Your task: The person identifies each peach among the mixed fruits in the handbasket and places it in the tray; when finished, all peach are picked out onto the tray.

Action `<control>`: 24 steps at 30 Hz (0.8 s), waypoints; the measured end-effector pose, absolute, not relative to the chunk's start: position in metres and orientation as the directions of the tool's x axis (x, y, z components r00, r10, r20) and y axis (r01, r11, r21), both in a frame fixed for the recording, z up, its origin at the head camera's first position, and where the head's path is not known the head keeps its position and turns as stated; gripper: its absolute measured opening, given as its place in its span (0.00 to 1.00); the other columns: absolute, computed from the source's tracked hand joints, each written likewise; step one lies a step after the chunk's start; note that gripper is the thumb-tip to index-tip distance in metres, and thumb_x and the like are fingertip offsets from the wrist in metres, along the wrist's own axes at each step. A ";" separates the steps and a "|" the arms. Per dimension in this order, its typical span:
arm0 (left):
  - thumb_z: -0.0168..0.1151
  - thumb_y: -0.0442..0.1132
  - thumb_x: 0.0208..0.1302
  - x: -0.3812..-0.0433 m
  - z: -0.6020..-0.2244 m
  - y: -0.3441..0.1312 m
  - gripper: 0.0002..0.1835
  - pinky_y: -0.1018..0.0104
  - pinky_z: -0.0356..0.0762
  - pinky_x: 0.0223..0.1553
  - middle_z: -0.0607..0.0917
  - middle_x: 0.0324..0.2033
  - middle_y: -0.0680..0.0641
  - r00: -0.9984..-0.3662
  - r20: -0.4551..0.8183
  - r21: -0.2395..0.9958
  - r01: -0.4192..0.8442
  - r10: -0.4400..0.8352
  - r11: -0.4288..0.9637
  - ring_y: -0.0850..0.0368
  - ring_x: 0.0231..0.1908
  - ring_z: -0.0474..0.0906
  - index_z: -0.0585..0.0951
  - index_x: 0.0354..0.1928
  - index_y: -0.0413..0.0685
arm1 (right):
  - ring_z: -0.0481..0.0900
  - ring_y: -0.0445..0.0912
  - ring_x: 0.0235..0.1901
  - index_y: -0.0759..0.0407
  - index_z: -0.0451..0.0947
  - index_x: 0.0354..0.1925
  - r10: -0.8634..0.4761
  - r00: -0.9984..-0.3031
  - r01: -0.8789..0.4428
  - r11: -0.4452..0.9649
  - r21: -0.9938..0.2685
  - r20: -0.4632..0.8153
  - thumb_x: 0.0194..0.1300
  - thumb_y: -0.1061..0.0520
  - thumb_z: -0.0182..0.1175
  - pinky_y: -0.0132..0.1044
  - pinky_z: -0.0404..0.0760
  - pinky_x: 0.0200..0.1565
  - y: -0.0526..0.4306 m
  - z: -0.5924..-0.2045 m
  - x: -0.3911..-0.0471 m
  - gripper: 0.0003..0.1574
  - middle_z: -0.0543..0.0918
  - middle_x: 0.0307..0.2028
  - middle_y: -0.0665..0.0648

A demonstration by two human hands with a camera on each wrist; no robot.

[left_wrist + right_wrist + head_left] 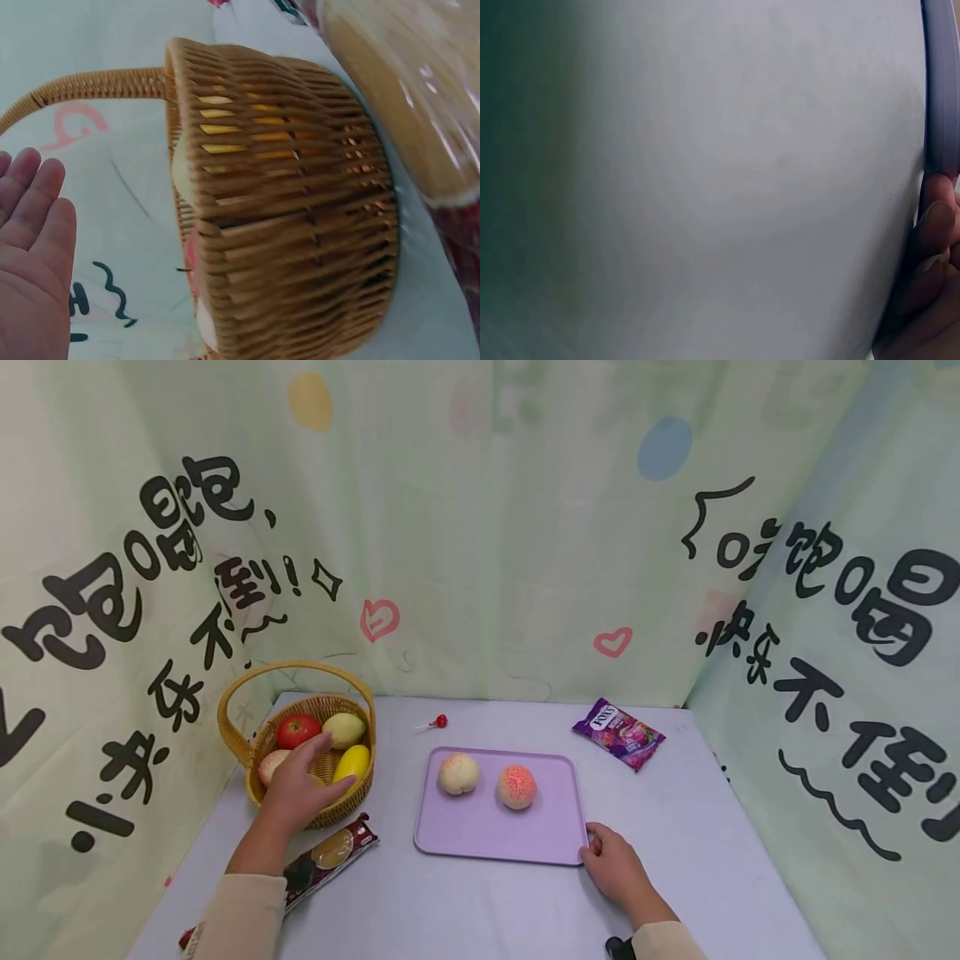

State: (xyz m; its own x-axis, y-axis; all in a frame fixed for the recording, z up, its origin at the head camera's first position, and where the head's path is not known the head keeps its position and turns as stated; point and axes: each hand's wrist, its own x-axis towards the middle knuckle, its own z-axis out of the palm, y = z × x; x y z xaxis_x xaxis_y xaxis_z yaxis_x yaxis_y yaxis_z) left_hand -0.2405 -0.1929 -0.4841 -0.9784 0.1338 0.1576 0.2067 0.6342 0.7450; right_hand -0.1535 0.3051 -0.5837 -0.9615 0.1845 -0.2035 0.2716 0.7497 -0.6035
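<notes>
My left hand [296,789] reaches over the near side of a wicker basket [351,804], thumb and fingers spread, holding nothing. Inside the basket lie a red round fruit [298,728], a pale yellow fruit [345,730], a bright yellow fruit [352,762] and a pinkish fruit [272,767] partly hidden by the hand. In the left wrist view the fingers [34,202] extend straight beside the basket's rim. With my right hand [618,867] I grip the near right corner of a purple tray [495,843]. A pale peach [458,773] and a pinker peach [517,787] sit on it.
Near the basket's front lies a dark snack packet [330,860], partly under my left forearm in the head view. Behind the tray is a red lollipop [440,721]; a purple candy bag [619,732] lies at the back right. Printed curtains [480,543] surround the white table [420,910].
</notes>
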 end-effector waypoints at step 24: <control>0.72 0.57 0.61 -0.246 -0.512 -0.211 0.50 0.35 0.66 0.69 0.66 0.73 0.31 -0.999 -0.026 0.675 0.006 0.032 0.737 0.30 0.70 0.63 0.61 0.76 0.37 | 0.71 0.46 0.31 0.71 0.71 0.66 0.190 -0.958 0.283 0.740 -0.610 -0.213 0.68 0.59 0.62 0.39 0.70 0.34 0.304 -0.582 -0.152 0.32 0.74 0.30 0.53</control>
State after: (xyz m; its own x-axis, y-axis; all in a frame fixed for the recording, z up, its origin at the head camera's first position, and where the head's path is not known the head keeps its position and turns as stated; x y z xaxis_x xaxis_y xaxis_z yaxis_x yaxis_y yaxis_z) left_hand -0.2463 -0.2105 -0.5119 -0.9991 0.0322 -0.0258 0.0063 0.7375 0.6753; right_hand -0.1523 0.3037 -0.5815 -0.9583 0.1901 -0.2133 0.2826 0.7405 -0.6098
